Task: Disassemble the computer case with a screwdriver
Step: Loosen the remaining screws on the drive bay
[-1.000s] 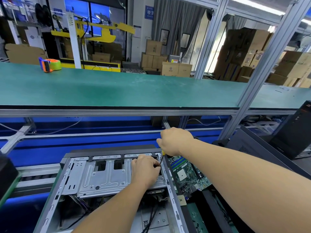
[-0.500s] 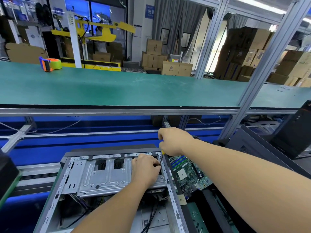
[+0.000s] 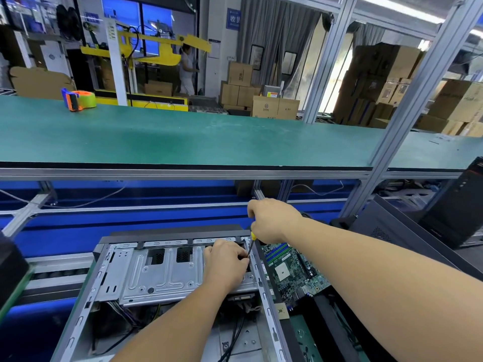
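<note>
At the far right corner of the open computer case (image 3: 86,307), low in the head view, the right hand (image 3: 271,220) is wrapped round the yellow-collared handle of the screwdriver (image 3: 250,247), its dark shaft slanting down and left. The left hand (image 3: 226,259) rests on the silver drive cage (image 3: 156,273), fingers curled and pinching near the shaft's tip, apparently guiding it onto a screw; the screw itself is hidden under those fingers.

Done well, I'd say this step wants the shaft brought more in line with the screw, firm downward pressure while turning, and the left fingers ready to catch the screw as it frees, so it doesn't drop among the cables (image 3: 235,333) below. A slip here could send the tip toward the green motherboard (image 3: 292,270), which lies just beside the case on its right.

The case lies on its side on a low line with blue panels (image 3: 130,231) behind. Above it runs a long green surface (image 3: 209,137) on an aluminium frame (image 3: 418,95), carrying an orange-and-blue tape dispenser (image 3: 77,100) at its far left. Black tower cases (image 3: 454,205) stand to the right. Beyond: stacked cardboard boxes (image 3: 274,107), a yellow machine (image 3: 146,52), and a person (image 3: 187,69) standing by it.
</note>
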